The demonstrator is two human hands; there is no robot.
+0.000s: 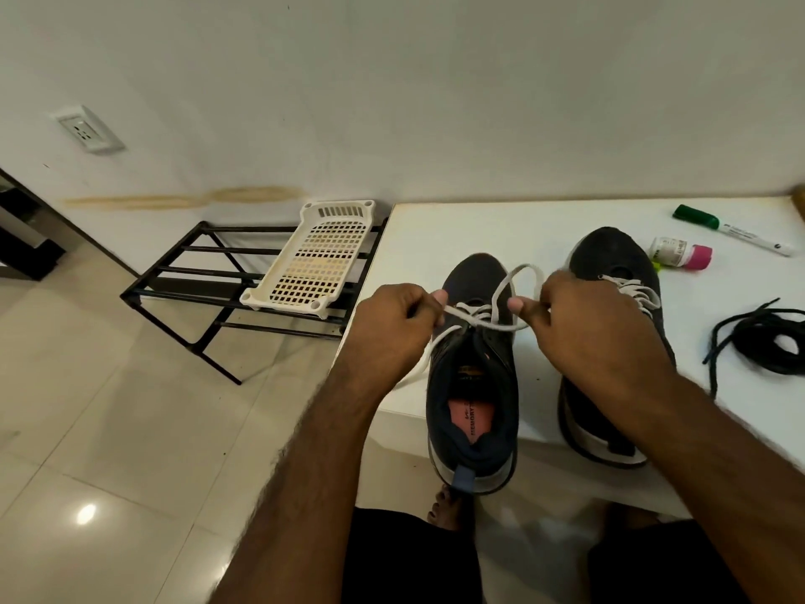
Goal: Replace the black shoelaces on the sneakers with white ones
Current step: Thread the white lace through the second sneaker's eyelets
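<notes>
Two dark sneakers stand on a white table (457,228), toes pointing away from me. The left sneaker (472,385) has a white lace (501,298) threaded through it, crossed above the tongue with a loop rising on the right. My left hand (392,324) grips one end of this lace and my right hand (588,324) grips the looped end. The right sneaker (610,259) also carries a white lace (631,292); my right forearm covers much of it. A pile of black laces (771,342) lies on the table at the right.
A green marker (732,231) and a small bottle with a pink cap (681,253) lie at the back right of the table. Left of the table stands a black metal rack (209,298) holding a white plastic basket (313,259). Tiled floor spreads to the left.
</notes>
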